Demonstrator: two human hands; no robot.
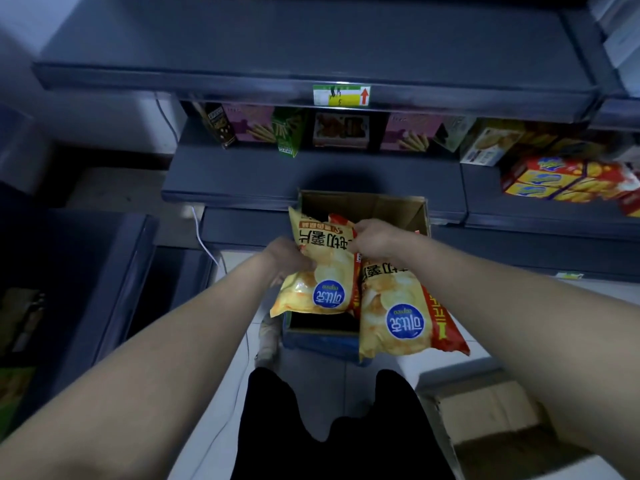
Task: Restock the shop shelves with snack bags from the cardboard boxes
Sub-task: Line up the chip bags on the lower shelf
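While the open cardboard box (398, 209) stands before the shelf (242, 178), the left hand (287, 256) grasps the first chip bag (320, 271) and the right hand (375, 239) grasps the second chip bag (394, 317), both above the box.

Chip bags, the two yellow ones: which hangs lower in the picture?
The right bag, gripped by the right hand; it reaches below the left bag, which the left hand holds.
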